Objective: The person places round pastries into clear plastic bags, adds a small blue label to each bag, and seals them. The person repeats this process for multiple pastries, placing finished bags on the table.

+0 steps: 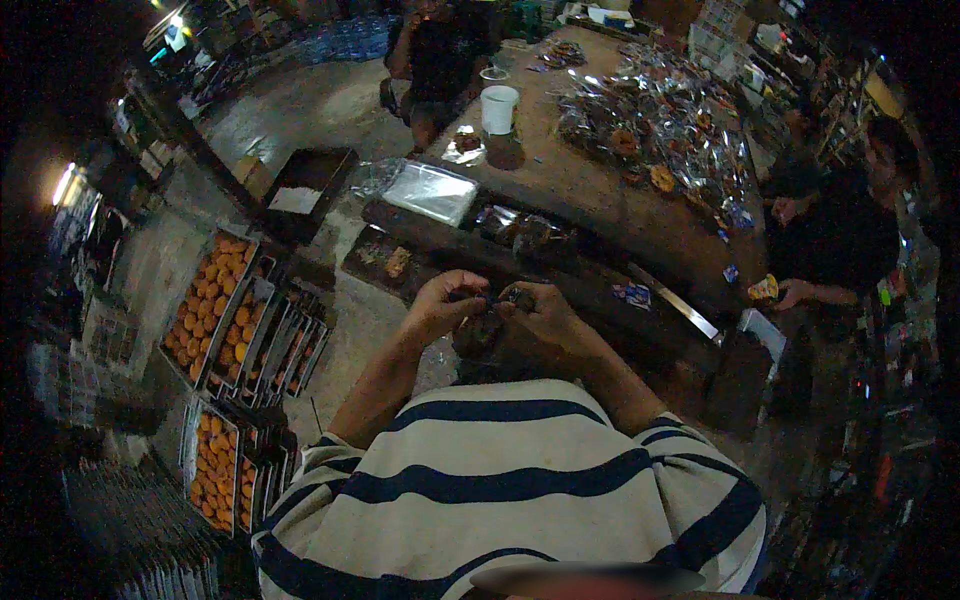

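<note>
My left hand (443, 305) and my right hand (538, 312) meet in front of my chest, fingers closed around the gathered top of a small plastic bag (477, 336) with something dark inside. The bag's contents are too dim to make out. Just beyond my hands, a dark board (370, 262) with small brown pieces lies at the near edge, beside a dark tray (525, 232) of wrapped items. A small printed packet (631, 294) lies to the right of my right hand.
Trays of round orange-brown pastries (208, 312) are stacked at left. The table (575, 160) holds clear bags (420, 192), a white bucket (498, 108) and heaped wrapped goods (650, 125). A co-worker (440, 65) is across from me; another (840, 235) at right holds a yellow packet.
</note>
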### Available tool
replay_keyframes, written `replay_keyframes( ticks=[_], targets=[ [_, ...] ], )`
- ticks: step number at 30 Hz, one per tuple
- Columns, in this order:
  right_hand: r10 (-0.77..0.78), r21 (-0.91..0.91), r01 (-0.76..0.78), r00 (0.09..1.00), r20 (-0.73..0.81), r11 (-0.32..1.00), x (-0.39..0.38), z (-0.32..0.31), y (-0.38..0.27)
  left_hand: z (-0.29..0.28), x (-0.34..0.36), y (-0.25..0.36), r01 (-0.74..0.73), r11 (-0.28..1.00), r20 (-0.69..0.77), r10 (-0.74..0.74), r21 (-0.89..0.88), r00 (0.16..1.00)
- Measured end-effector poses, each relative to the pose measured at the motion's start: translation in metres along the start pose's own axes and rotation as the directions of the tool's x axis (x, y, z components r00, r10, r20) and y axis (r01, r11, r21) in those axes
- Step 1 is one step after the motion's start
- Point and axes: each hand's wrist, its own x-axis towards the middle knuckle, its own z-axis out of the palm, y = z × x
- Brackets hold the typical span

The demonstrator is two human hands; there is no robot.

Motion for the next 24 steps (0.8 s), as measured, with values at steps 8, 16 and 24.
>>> replay_keyframes(
  ticks=[8, 16, 24],
  targets=[
    [0.17, 0.436, 0.008, 0.914, -0.368, 0.9, 0.037, -0.095, 0.094, -0.008, 0.02, 0.182, -0.873, 0.413, -0.246, 0.902, 0.257, 0.355],
    [0.433, 0.807, -0.013, 0.849, -0.303, 0.59, 0.08, -0.091, 0.085, 0.039, 0.014, 0.241, -0.997, 0.064, -0.126, 0.99, 0.05, 0.057],
    [0.459, 0.739, -0.132, 0.85, -0.258, 0.661, 0.037, -0.064, 0.075, 0.028, -0.041, 0.262, -0.995, -0.094, -0.164, 0.983, -0.029, -0.087]
  ],
)
